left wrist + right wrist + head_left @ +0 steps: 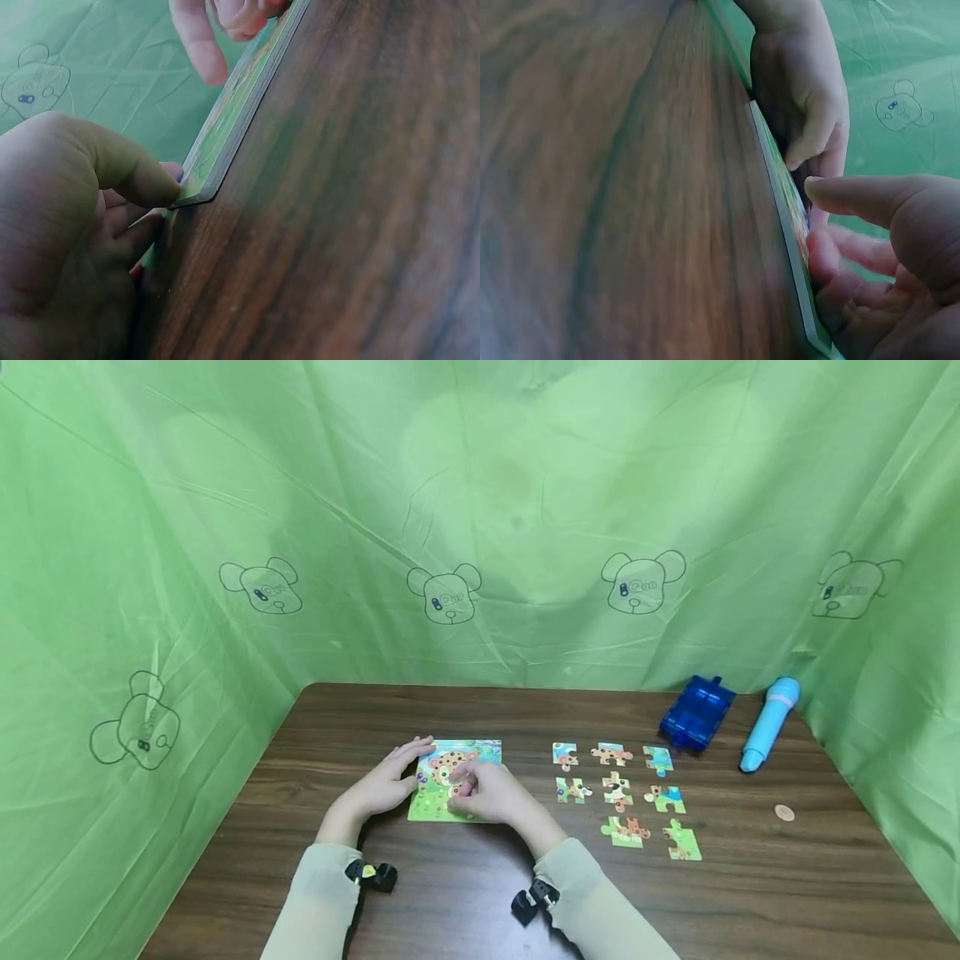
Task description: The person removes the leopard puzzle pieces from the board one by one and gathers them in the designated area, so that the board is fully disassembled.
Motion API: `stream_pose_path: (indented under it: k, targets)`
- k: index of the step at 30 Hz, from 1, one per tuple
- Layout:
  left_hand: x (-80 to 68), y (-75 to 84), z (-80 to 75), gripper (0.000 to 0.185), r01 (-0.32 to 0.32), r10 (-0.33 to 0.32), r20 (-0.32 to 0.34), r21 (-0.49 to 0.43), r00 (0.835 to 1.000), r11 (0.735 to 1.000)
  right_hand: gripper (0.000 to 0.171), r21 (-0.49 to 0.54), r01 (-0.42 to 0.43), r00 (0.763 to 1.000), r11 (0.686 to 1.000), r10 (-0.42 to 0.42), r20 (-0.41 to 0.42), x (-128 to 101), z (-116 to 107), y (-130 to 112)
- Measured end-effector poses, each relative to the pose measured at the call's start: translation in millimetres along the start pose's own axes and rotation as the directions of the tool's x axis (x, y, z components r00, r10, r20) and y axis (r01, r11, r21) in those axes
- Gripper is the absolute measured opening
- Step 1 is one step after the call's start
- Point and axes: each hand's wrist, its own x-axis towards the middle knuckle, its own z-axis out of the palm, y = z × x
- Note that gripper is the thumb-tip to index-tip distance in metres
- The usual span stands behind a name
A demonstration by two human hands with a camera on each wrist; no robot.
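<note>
A small picture puzzle board (pixel 438 806) lies flat on the brown table (pixel 750 893), left of centre. My left hand (pixel 390 781) lies along its left edge with the fingers stretched out. In the left wrist view the thumb (pixel 135 172) rests on the board's near corner (pixel 199 191). My right hand (pixel 483 789) sits on the board's right half, fingers bent, their tips touching the picture. The right wrist view shows its thumb (pixel 847 195) held apart above the board's edge (pixel 784 195); no piece shows between the fingers.
Several loose puzzle pieces (pixel 618 789) lie in rows right of the board. Behind them are a blue clear box (pixel 697 712) and a light blue microphone-shaped toy (pixel 768 722). A small round disc (pixel 784 812) lies near the right edge. Green cloth (pixel 480 527) walls the table.
</note>
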Motion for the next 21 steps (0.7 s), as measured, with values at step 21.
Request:
stream_pose_path:
  k: [21]
  targets:
    - [-2.5, 2.2, -0.2, 0.062, 0.003, -0.004, -0.019, -0.042, 1.0, 0.999, 0.033, -0.046, -0.006, 0.999, 0.999, 0.004, -0.043, -3.8, 15.2, -5.5]
